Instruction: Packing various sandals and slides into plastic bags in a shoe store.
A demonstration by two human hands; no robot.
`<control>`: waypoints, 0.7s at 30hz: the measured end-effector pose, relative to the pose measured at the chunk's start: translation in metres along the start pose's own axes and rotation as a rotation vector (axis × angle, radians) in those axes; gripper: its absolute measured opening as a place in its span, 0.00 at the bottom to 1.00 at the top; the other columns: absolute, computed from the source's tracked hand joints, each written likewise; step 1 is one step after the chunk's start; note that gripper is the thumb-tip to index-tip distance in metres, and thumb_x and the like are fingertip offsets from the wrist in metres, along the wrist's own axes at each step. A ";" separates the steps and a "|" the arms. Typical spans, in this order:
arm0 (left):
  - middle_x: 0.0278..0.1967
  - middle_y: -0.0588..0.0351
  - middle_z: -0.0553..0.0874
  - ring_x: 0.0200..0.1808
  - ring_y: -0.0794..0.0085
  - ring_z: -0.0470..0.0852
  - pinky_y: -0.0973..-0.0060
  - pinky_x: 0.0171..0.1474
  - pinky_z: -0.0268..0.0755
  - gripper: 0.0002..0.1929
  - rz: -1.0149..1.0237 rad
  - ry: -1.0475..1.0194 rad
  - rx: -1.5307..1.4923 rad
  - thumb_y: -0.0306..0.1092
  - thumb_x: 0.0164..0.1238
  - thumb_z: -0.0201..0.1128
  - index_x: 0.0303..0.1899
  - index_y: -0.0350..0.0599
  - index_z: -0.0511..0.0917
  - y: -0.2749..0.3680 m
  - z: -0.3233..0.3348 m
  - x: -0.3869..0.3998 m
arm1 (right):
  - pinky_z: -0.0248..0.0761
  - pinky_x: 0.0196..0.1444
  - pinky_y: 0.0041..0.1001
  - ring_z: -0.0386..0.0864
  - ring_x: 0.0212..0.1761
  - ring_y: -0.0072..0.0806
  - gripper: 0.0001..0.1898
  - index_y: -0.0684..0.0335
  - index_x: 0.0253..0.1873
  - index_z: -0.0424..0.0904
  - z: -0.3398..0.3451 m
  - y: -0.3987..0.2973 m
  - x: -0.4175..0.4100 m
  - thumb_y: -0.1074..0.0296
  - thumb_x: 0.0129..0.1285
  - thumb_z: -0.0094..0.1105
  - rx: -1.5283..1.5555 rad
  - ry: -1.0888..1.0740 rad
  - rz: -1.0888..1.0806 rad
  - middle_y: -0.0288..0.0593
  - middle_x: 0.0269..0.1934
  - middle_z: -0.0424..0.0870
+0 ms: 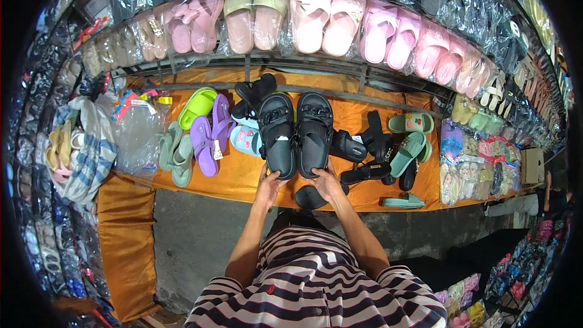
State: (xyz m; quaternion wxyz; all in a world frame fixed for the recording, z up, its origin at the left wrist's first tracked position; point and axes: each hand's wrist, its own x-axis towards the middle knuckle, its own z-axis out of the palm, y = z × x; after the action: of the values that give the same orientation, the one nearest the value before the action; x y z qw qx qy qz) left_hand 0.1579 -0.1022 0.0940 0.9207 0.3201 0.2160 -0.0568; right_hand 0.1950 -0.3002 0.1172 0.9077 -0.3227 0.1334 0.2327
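Observation:
A pair of black strapped slide sandals is raised side by side over the orange cloth (246, 181), toes pointing away from me. My left hand (268, 185) grips the heel of the left black sandal (278, 146), thumb on its footbed. The right black sandal (314, 146) is held the same way at its heel by my right hand (327, 183). Below my right hand, a loose black sandal (309, 197) lies near the cloth's front edge. Partly hidden behind the held pair are a light blue slide (245, 140) and a black sandal (257, 89).
On the left lie purple sandals (205, 146), a lime slide (196, 107), pale green sandals (182, 159) and clear plastic bags (139, 146). Several black and green sandals (407, 155) are at right, beside wrapped footwear (473, 164). Wrapped pink slippers (312, 23) line the rack ahead.

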 end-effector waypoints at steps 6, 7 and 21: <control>0.53 0.46 0.76 0.51 0.59 0.80 0.58 0.59 0.72 0.33 0.084 0.091 0.025 0.22 0.62 0.59 0.67 0.45 0.55 -0.011 0.019 -0.041 | 0.67 0.58 0.53 0.73 0.58 0.42 0.32 0.48 0.65 0.56 -0.012 -0.003 -0.021 0.80 0.58 0.55 0.040 -0.067 0.111 0.45 0.57 0.71; 0.53 0.46 0.76 0.51 0.59 0.80 0.58 0.59 0.72 0.33 0.097 0.109 0.021 0.22 0.62 0.59 0.67 0.45 0.55 -0.012 0.023 -0.048 | 0.68 0.57 0.51 0.73 0.57 0.42 0.29 0.49 0.62 0.60 -0.014 -0.004 -0.024 0.80 0.58 0.56 0.062 -0.065 0.137 0.44 0.55 0.73; 0.57 0.50 0.72 0.50 0.66 0.80 0.64 0.49 0.79 0.46 0.336 0.272 0.095 0.21 0.59 0.64 0.73 0.58 0.42 0.001 -0.010 -0.119 | 0.62 0.61 0.62 0.72 0.58 0.40 0.31 0.47 0.63 0.59 0.028 0.041 -0.033 0.81 0.56 0.52 0.026 -0.156 0.400 0.42 0.58 0.70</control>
State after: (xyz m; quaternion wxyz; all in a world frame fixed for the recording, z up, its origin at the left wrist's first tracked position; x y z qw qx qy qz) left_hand 0.0474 -0.0996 0.1391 0.8634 0.3995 0.2788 0.1309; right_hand 0.1487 -0.2647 0.1299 0.8551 -0.2592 0.1271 0.4308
